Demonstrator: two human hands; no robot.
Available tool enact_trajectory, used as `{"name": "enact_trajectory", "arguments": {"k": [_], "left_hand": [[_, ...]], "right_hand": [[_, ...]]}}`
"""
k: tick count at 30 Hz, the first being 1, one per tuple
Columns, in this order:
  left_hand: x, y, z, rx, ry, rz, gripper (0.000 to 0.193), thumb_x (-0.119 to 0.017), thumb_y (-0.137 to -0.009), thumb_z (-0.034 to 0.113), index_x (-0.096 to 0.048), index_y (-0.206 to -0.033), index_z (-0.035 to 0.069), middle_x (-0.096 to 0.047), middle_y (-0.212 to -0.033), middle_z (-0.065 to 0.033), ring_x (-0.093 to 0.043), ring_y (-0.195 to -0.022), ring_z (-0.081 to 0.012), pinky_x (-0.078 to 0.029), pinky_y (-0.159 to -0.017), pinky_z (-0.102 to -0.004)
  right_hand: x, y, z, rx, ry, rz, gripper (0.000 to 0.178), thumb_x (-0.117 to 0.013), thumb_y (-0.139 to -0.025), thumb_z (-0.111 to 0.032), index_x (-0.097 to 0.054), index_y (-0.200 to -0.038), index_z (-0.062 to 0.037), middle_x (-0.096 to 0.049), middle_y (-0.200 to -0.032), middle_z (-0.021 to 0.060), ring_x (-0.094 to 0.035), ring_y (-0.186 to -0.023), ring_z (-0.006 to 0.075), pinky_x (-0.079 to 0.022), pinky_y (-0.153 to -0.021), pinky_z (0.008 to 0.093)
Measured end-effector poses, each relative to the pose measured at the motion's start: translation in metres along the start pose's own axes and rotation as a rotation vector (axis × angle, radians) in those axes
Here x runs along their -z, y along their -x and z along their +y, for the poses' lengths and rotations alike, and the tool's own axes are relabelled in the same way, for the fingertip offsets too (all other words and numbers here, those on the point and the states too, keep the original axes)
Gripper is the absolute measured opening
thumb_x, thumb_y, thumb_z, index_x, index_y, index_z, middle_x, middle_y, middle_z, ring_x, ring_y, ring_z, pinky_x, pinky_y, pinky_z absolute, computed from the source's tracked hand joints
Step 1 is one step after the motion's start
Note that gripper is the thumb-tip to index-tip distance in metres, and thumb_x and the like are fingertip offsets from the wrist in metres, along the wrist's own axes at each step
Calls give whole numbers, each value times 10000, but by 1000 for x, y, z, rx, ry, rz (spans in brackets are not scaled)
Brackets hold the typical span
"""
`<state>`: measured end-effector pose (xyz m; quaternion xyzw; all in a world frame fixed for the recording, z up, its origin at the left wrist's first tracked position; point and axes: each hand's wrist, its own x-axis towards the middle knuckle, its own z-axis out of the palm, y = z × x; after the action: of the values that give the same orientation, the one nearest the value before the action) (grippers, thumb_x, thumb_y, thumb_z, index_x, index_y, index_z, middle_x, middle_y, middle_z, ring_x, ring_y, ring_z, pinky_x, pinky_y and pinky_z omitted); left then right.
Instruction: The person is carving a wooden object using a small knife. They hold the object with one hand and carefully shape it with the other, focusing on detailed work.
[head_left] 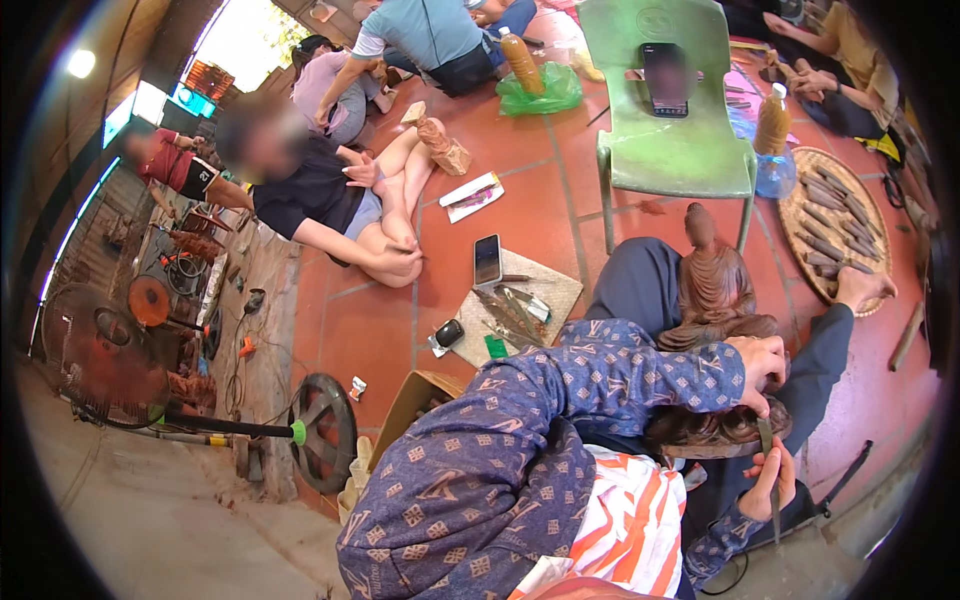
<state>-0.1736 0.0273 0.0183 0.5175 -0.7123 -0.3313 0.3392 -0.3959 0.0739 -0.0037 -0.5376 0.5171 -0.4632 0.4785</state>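
Note:
A dark brown carved wooden statue of a seated, robed figure (712,285) stands between my legs, its round carved base (690,432) nearest me. My left hand (758,368) reaches across with curled fingers. Its fingertips press at the far end of a thin, flat, file-like tool (767,440) against the base's edge. Closer to my body, my right hand (768,482) pinches the same tool between thumb and fingers, and its narrow end sticks out below. The left hand hides part of the statue's lower body.
A round woven tray (800,225) of carving tools lies beside my bare foot (862,288). Ahead are a green chair (680,160) bearing a phone, and a mat (550,285) with tools and another phone. Other people sit nearby; a standing fan (105,345) is at left.

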Motion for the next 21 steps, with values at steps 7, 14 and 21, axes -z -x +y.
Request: {"name": "enact_trajectory", "arguments": {"k": [7, 14, 21], "left_hand": [[3, -6, -22, -133, 84, -9, 617, -855, -573, 326, -658, -1107, 87, -572, -1104, -115, -584, -1038, -307, -481, -846, -389], [5, -2, -16, -98, 31, 13, 713, -877, -541, 333, -634, -1160, 76, -585, -1076, -106, -586, -1007, -322, -475, -845, -396], [1, -5, -1, -47, -62, 37, 643, -870, -528, 338, -632, -1060, 66, -576, -1034, -103, -570, -990, -326, -470, -836, -399]], "right_hand": [[-3, -5, -5, 2, -68, -52, 235, -540, -954, -112, -648, -1090, 46, -612, -697, 63, -496, -533, 69, -444, -488, 204], [2, -6, -1, -5, -59, -53, 239, -537, -954, -117, -646, -1084, 51, -609, -694, 62, -500, -535, 71, -438, -476, 202], [7, -9, 6, -36, -26, -10, 238, -541, -955, -121, -649, -1076, 53, -612, -688, 59, -495, -513, 68, -430, -462, 199]]}}
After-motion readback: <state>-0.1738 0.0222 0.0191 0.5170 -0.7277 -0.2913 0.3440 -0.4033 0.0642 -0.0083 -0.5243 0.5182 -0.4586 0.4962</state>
